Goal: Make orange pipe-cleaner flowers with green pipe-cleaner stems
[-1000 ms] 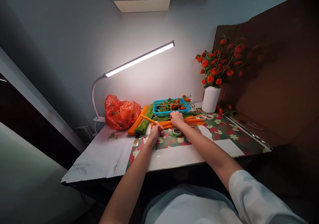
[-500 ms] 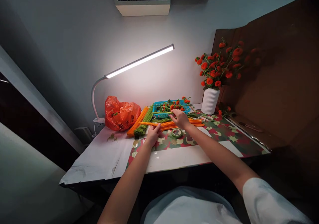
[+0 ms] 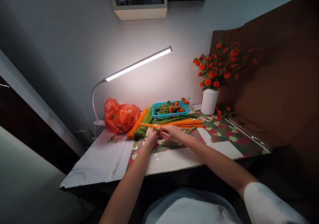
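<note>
My left hand is closed on an orange coiled stick, which points left over the green stems. Close beside it, my right hand is pinched round a thin green stem that meets the stick's right end at my left fingertips. Behind the hands lie orange stems and a bundle of green stems. The blue basket at the back holds small red-orange flowers and green stalks. The fingertips partly overlap, so the exact contact is hard to see.
A red plastic bag sits at the left beside a clamped lamp. The white ribbed vase with red flowers stands at the back right, near tape rolls. A brown board rises on the right.
My right hand has moved left and down, bringing the green stem to the orange stick at my left hand. It now hides the green tape roll. The view has shifted slightly.
</note>
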Demonstrator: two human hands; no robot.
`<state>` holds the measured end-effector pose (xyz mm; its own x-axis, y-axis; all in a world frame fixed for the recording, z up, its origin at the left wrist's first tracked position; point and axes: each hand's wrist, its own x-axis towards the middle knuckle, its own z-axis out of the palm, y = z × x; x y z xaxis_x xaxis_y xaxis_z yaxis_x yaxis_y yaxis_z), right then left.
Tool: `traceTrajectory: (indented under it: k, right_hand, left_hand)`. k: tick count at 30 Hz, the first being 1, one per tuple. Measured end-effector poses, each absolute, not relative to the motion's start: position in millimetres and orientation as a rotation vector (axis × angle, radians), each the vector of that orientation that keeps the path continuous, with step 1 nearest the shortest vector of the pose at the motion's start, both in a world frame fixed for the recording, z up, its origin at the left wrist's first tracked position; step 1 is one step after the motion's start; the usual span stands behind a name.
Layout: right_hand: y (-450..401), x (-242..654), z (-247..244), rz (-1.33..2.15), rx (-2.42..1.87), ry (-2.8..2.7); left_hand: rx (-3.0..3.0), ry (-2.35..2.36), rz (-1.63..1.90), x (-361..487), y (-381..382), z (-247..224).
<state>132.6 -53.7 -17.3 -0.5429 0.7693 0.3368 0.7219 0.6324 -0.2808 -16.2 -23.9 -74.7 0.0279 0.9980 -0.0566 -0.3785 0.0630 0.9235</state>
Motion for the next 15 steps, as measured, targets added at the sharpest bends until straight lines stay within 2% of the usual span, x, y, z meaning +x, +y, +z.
traceTrajectory:
  k: [15]
  right_hand:
    - [-74.6,154.4,-50.7,0.077,-1.423,-2.111]
  left_hand:
    - [0.839,0.92,1.359,-21.8,-27.9,-69.3]
